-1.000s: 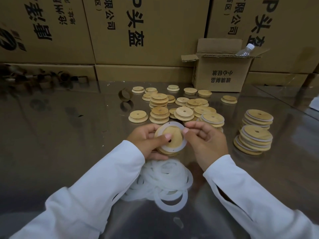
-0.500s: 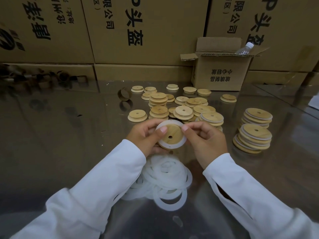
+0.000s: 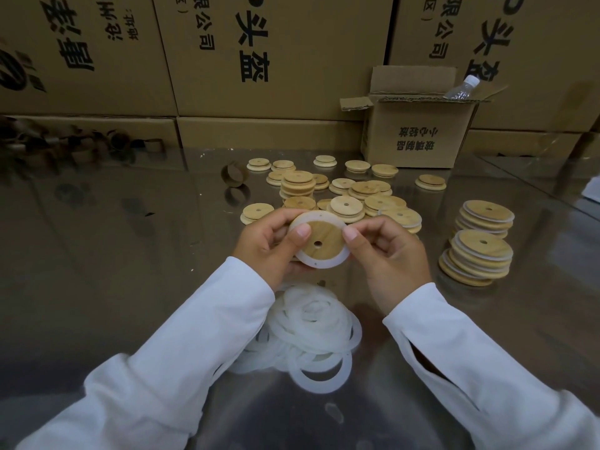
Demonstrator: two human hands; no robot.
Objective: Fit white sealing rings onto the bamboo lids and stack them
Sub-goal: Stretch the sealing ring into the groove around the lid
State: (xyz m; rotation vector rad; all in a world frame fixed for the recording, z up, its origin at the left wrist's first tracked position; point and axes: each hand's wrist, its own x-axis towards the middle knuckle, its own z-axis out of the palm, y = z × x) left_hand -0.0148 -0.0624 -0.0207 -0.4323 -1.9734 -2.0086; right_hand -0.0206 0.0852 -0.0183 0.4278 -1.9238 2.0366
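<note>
Left grip (image 3: pixel 269 245) and right grip (image 3: pixel 386 251) both closed on one bamboo lid (image 3: pixel 326 237): thumbs pressed on its face either side of the centre hole, fingers curled behind the rim. White sealing ring (image 3: pixel 328 263) seated round the lid's edge. Lid held tilted toward the camera, above the bench (image 3: pixel 113 254), just beyond a loose pile of rings (image 3: pixel 311 323). Behind the hands, bare lids (image 3: pixel 345 204) scattered and in short stacks. To the right, two stacks of ringed lids (image 3: pixel 477 254), close together; touching or not, cannot tell. At the back, small open carton (image 3: pixel 418 134) with plastic bottle (image 3: pixel 461 89), large printed cartons (image 3: pixel 276 53) behind.
</note>
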